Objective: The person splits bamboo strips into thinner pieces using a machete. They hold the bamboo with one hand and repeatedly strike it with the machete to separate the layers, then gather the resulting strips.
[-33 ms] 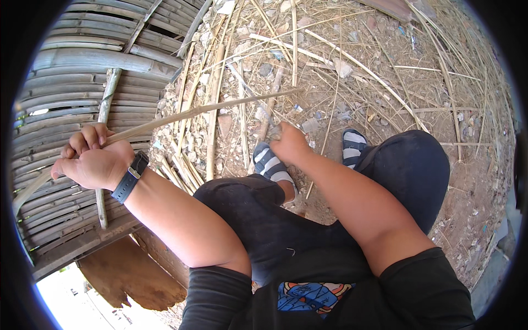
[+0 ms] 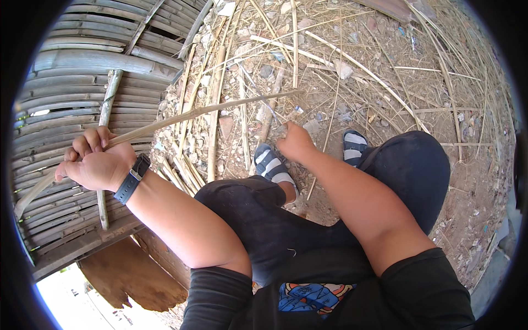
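My left hand [image 2: 99, 157], with a dark watch [image 2: 132, 179] on its wrist, is closed round a long bamboo strip [image 2: 192, 113]. From the palm the strip runs right across the view, its far tip above the ground past my feet; its other end passes behind my hand at the left. My right hand [image 2: 297, 144] is a fist, low in front of my feet, below the strip's tip. A long, thin, greyish tool [image 2: 269, 107], like a blade seen edge-on, sticks out of this fist toward the upper left. Its grip is hidden in my fingers.
A wall of bamboo slats [image 2: 71, 110] with an upright pole [image 2: 108, 104] stands close on my left. Cut bamboo strips [image 2: 215, 110], stones and straw litter the ground. My sandalled feet [image 2: 272, 165] are near my right hand. A torn brown sheet [image 2: 129, 275] hangs at lower left.
My right fist has shifted slightly to the right, and the thin tool has moved with it. The left hand and strip have moved only a little to the right.
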The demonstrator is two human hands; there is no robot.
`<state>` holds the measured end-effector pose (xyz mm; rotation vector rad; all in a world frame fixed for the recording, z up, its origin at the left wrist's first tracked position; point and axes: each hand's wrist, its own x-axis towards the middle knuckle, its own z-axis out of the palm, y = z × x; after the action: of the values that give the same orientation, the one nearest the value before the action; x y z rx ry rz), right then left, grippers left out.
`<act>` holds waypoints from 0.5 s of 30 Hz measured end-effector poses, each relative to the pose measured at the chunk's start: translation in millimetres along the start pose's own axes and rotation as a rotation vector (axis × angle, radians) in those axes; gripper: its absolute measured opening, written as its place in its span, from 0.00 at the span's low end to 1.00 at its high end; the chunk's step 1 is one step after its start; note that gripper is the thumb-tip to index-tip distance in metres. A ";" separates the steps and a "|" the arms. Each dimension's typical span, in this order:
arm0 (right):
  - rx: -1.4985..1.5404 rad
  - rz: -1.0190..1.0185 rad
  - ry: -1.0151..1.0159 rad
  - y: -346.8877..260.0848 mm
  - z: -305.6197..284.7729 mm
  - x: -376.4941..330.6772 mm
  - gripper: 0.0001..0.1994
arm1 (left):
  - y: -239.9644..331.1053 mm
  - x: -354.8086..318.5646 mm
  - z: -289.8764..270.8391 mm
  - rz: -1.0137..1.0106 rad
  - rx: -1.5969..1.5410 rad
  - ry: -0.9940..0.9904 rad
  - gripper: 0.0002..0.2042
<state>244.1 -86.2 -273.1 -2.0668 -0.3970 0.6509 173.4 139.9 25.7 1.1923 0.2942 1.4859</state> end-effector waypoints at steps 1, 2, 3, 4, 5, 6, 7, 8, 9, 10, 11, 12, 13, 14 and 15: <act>-0.070 0.062 0.015 6.8 -0.4 5.4 0.22 | -0.1 2.2 1.5 0.010 -0.008 -0.009 0.25; 0.009 0.075 -0.010 -0.6 -2.3 4.2 0.22 | -0.8 1.3 3.3 0.017 -0.016 -0.012 0.25; 0.081 0.088 -0.043 -16.8 -7.5 -3.1 0.21 | -1.0 -2.9 3.9 0.025 -0.020 -0.007 0.25; 0.153 0.100 -0.076 -34.7 -12.0 -11.2 0.21 | -0.8 -4.0 7.9 0.053 -0.017 -0.006 0.25; 0.175 0.019 -0.100 -54.2 -16.0 -22.4 0.21 | 0.9 -5.8 13.9 0.066 0.004 0.019 0.25; 0.199 -0.054 -0.125 -72.2 -19.4 -32.2 0.20 | 0.6 -7.5 20.1 0.072 0.028 0.042 0.26; 0.177 -0.124 -0.172 -88.8 -24.3 -38.5 0.20 | 1.0 -8.7 23.0 0.080 0.057 0.064 0.26; 0.159 -0.198 -0.217 -104.8 -29.2 -42.4 0.20 | 1.8 -6.5 22.4 0.087 0.063 0.044 0.25; 0.142 -0.274 -0.263 -110.7 -31.0 -44.1 0.21 | 0.9 -5.9 20.2 0.084 0.044 0.034 0.25; 0.143 -0.292 -0.226 -103.5 -27.7 -41.8 0.21 | 0.1 -5.6 17.9 0.081 0.026 0.026 0.25; 0.146 -0.313 -0.187 -90.8 -22.8 -36.4 0.21 | 1.4 -5.6 18.7 0.083 0.006 0.014 0.24; 0.151 -0.334 -0.146 -75.4 -16.2 -30.4 0.21 | 1.7 -6.7 19.4 0.074 0.015 0.005 0.24; 0.133 -0.236 -0.082 -56.6 -7.6 -25.5 0.21 | 4.0 -6.1 18.7 0.064 0.016 -0.002 0.24; 0.120 -0.137 -0.020 -32.4 2.2 -18.8 0.20 | 3.6 -6.8 18.6 0.055 0.021 -0.013 0.24; 0.104 -0.042 0.039 -27.7 2.9 -15.9 0.20 | 2.9 -4.4 14.0 0.058 0.030 -0.020 0.24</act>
<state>228.7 -77.4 -246.4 -1.9640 -0.3749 0.5928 181.9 129.3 32.0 1.2479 0.2711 1.5241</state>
